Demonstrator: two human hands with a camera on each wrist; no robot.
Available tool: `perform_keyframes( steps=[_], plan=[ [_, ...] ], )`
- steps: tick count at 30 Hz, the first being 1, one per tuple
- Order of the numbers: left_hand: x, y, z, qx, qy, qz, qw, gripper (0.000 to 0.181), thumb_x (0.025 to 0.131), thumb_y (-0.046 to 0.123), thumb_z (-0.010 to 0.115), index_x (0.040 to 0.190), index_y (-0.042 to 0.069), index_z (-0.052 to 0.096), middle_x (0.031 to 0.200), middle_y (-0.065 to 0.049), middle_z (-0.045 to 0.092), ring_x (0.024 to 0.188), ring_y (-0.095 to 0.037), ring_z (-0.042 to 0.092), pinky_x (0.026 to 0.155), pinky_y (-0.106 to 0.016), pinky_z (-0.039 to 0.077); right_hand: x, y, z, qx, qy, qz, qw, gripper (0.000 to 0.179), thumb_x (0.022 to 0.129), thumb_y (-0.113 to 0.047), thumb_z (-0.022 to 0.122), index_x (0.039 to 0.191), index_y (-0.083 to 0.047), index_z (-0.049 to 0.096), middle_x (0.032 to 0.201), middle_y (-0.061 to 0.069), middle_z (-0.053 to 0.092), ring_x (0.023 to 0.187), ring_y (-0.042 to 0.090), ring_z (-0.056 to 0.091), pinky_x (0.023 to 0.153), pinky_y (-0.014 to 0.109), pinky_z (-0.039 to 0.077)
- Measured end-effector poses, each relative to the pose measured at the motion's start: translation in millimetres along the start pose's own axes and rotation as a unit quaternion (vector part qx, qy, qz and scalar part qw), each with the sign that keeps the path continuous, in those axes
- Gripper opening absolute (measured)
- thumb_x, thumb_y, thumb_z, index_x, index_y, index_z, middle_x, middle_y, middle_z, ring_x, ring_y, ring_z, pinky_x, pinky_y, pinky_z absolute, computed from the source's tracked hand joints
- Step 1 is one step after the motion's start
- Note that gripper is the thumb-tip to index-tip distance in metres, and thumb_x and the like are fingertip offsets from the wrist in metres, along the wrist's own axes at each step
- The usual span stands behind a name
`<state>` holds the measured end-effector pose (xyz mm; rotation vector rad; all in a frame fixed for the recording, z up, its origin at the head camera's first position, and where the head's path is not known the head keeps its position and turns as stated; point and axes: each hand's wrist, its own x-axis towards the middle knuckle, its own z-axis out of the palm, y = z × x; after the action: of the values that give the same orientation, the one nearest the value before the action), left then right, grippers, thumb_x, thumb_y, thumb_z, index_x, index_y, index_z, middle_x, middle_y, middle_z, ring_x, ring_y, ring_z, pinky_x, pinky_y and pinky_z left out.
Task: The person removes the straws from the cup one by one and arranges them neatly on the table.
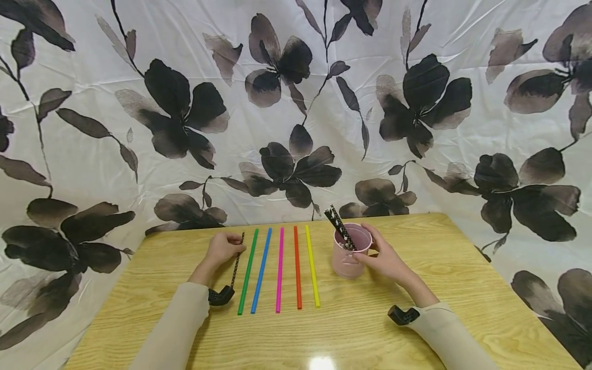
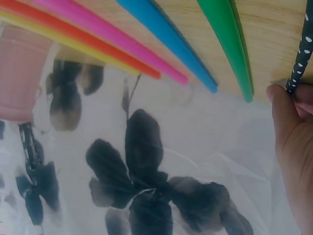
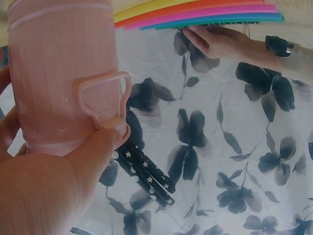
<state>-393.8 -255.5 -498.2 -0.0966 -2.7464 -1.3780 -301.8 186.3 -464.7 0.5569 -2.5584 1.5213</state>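
A: What's the biggest thing there?
B: A white cloth [image 1: 356,25] printed with dark flowers, hanging behind everything. In front of it is a pale wooden bench [image 1: 361,324].
A: And after the bench?
B: 2 cream sleeves [image 1: 173,324] reaching in from the near edge, then a pink bucket [image 1: 348,264], upright on the right half of the bench.
A: Where are the hands?
B: Well apart. The right hand [image 1: 383,259] grips the bucket near its rim, thumb in front and fingers round the far side. The left hand [image 1: 225,248] pinches the far part of a black straw with white dots [image 1: 237,263] between thumb and fingers. I can't tell whether that straw is lifted or resting on the wood.
A: What lies between them?
B: 5 plain straws in a spaced row, all pointing away from the person. From the left: green [image 1: 247,271], blue [image 1: 261,270], pink [image 1: 279,270], red [image 1: 297,267] and yellow [image 1: 312,266]. The dotted straw is just left of the green; the bucket is right of the yellow.
A: Anything in the bucket?
B: At least 2 black patterned straws [image 1: 339,226], leaning left over the rim.
A: Smallest?
B: A pink loop handle [image 3: 128,90] on the bucket's side, beside the right thumb.
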Motion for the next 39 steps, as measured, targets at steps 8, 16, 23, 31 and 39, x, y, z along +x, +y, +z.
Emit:
perform_keyframes(
  steps=[8, 16, 23, 31, 39],
  plan=[
    [1.0, 4.5, 2.1, 0.018, -0.001, 0.006, 0.9998, 0.03, 0.075, 0.012, 0.07, 0.101, -0.001, 0.064, 0.086, -0.01, 0.064, 0.07, -0.018, 0.06, 0.057, -0.027, 0.05, -0.6, -2.1, 0.2, 0.003, 0.004, 0.0, 1.0, 0.077, 0.077, -0.03, 0.069, 0.138, -0.026, 0.022, 0.126, 0.008, 0.041, 0.101, 0.025, 0.05, 0.074, 0.036, 0.046],
    [1.2, 4.7, 2.7, 0.033, 0.004, 0.009, 0.9994, 0.03, 0.075, 0.016, 0.071, 0.1, 0.001, 0.065, 0.084, -0.008, 0.064, 0.068, -0.016, 0.06, 0.058, -0.028, 0.05, -0.1, -4.5, -0.2, 0.02, 0.002, -0.002, 0.9998, 0.077, 0.076, -0.028, 0.07, 0.138, -0.024, 0.023, 0.125, 0.011, 0.042, 0.102, 0.029, 0.051, 0.073, 0.033, 0.048],
    [-0.6, 5.1, 4.0, 0.037, 0.008, 0.011, 0.9992, 0.029, 0.075, 0.017, 0.071, 0.099, 0.001, 0.065, 0.082, -0.007, 0.063, 0.066, -0.015, 0.059, 0.058, -0.028, 0.049, -0.6, -4.2, -1.1, 0.03, 0.001, 0.003, 0.9995, 0.077, 0.075, -0.027, 0.071, 0.137, -0.027, 0.025, 0.126, 0.009, 0.043, 0.104, 0.029, 0.05, 0.074, 0.034, 0.048],
    [-0.2, 8.5, 2.3, 0.023, 0.001, 0.003, 0.9997, 0.03, 0.076, 0.016, 0.07, 0.1, 0.0, 0.064, 0.083, -0.008, 0.063, 0.066, -0.016, 0.06, 0.057, -0.028, 0.05, 0.0, -6.0, -3.0, 0.036, -0.003, 0.001, 0.9994, 0.078, 0.076, -0.027, 0.069, 0.138, -0.023, 0.022, 0.128, 0.014, 0.04, 0.106, 0.033, 0.048, 0.075, 0.038, 0.047],
    [-0.3, 5.0, -0.3, -0.008, 0.006, 0.014, 0.9998, 0.026, 0.081, 0.017, 0.064, 0.101, 0.001, 0.063, 0.086, -0.01, 0.063, 0.067, -0.018, 0.061, 0.056, -0.028, 0.051, -0.2, -3.7, -2.6, 0.031, -0.003, 0.005, 0.9995, 0.077, 0.076, -0.028, 0.07, 0.137, -0.026, 0.023, 0.127, 0.011, 0.041, 0.106, 0.031, 0.049, 0.075, 0.035, 0.047]
  ],
)
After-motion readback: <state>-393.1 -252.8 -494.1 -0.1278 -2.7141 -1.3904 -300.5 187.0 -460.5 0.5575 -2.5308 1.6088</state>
